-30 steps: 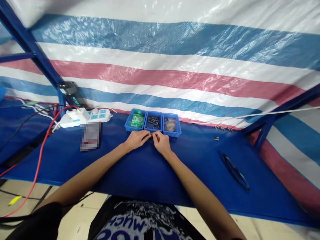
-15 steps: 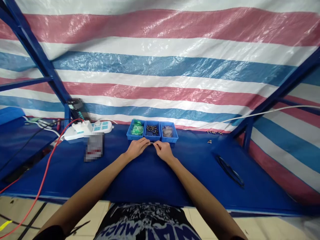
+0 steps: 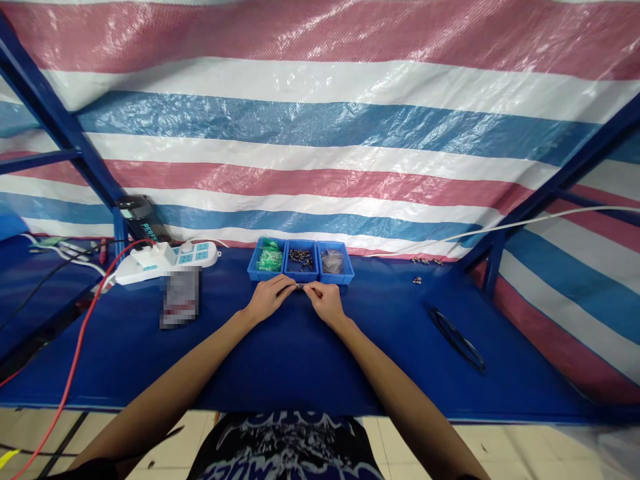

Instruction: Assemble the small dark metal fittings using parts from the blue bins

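Observation:
My left hand (image 3: 269,298) and my right hand (image 3: 326,301) meet at the front of the blue bins, fingers pinched. Between the fingertips is a small slim metallic piece (image 3: 300,287), each hand closed on one end; its kind is too small to make out. Just behind it stand three blue bins side by side: the left bin (image 3: 256,275) has green and clear plastic pieces, the middle bin (image 3: 301,275) small dark and metallic parts, the right bin (image 3: 340,278) clear plastic ones.
A white power strip (image 3: 167,262), a black bottle (image 3: 140,217) and a blurred-out packet (image 3: 181,297) lie left. On the right are a coiled black cable or strap (image 3: 457,339) and several small metal parts (image 3: 426,261). A red cable (image 3: 81,340) hangs over the left edge.
More of the metallic piece shows between my fingertips, and my left hand sits slightly farther left. The whole view has shifted a little.

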Tool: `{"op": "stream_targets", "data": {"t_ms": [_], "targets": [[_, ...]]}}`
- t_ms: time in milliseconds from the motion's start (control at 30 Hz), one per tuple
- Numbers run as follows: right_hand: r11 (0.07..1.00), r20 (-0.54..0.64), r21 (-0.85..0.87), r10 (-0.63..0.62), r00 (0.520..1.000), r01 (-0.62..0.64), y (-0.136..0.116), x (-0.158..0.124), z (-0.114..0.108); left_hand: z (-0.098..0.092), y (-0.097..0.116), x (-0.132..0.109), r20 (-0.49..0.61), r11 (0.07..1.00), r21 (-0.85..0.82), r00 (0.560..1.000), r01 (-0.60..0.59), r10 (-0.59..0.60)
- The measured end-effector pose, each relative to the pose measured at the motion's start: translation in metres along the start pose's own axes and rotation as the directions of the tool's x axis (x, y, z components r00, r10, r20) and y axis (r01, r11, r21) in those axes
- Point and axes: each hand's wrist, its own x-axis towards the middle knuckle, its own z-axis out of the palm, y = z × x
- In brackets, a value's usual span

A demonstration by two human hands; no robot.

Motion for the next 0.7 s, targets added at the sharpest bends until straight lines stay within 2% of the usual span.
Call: {"op": "stream_targets", "data": {"t_ms": [133, 367, 533, 633, 700], "targets": [[0.994, -0.011, 0.079, 0.081, 0.997, -0.08, -0.0018, -0.0008, 0.0017, -0.0005, 0.0017, 0.0003, -0.013, 0.998, -0.049, 0.999, 0.045, -0.046], [0.966, 0.046, 0.166, 0.192, 0.98, -0.197, -0.0012, -0.0009, 0.0036, 0.0005, -0.0024, -0.0001, -0.023, 0.988, -0.084, 0.991, 0.132, -0.135], [0.952, 0.115, 0.21, 0.203, 0.972, -0.224, -0.0024, -0.0018, 0.0019, 0.0016, -0.0041, -0.0014, 0.014, 0.98, -0.125, 0.987, 0.158, -0.157], [0.954, 0.119, 0.213, 0.187, 0.975, -0.209, -0.0038, -0.0039, 0.0017, 0.0021, -0.0047, -0.0017, 0.015, 0.986, -0.106, 0.991, 0.132, -0.131], [0.957, 0.132, 0.203, 0.184, 0.974, -0.208, -0.0043, -0.0043, 0.0021, 0.0024, -0.006, -0.0014, -0.007, 0.981, -0.121, 0.988, 0.154, -0.156]]}}
